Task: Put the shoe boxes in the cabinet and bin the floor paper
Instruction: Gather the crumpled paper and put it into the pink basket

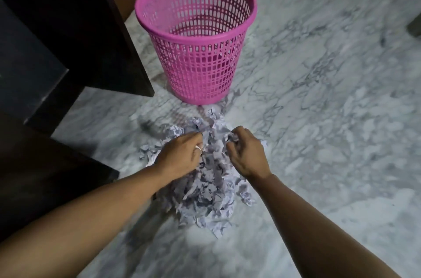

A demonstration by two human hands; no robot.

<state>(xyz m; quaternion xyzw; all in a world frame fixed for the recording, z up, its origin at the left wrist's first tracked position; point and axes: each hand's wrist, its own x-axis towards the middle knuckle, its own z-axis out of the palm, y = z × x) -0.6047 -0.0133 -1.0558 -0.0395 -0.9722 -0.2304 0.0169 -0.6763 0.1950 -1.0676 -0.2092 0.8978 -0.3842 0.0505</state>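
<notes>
Head view, looking down at a white marble floor veined in grey: along the left edge stand dark wooden furniture panels, their corners jutting toward the middle, and the floor lies open to the right of them and all the way to the right edge. Just right of the nearest panel corner stands a pink plastic bin, round, tapered toward its base, upright, its walls a lattice of small slots; nothing can be made out inside it. In front of it, touching or almost touching its base, a heap of crumpled white paper spreads toward the viewer, torn and creased into many small wads. Both bare forearms reach in from the bottom corners. The left hand, palm down with a pale ring on one finger, has its grip curled into the left side of the heap, fingertips buried in paper. The right hand sits on the heap's right side, its grip curled round a wad near the top.
</notes>
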